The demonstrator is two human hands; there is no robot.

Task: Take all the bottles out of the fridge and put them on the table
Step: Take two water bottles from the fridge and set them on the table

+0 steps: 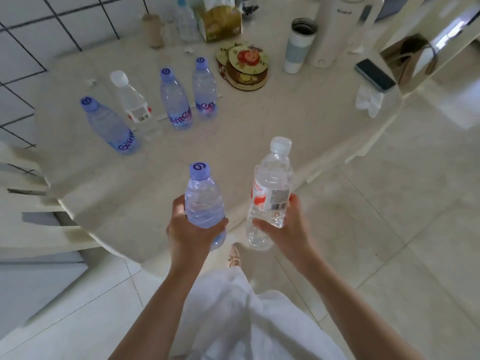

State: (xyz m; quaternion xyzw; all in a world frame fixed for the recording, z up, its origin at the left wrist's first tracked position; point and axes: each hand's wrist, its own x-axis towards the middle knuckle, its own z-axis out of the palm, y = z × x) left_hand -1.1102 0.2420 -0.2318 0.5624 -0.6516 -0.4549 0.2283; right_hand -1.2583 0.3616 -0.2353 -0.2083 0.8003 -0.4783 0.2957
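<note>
Gripped in the left hand (191,231) over the near edge of the table (285,120), on which four bottles (174,100) already stand, is a purple-capped bottle (204,201), while beside it a white-capped clear bottle (271,188) is clasped upright by the right hand (287,227).

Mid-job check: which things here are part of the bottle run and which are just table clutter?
Job: purple-capped bottle in left hand; white-capped bottle in right hand; four bottles on table, e.g..

Clutter: coasters, tumbler, phone, tissue.
</note>
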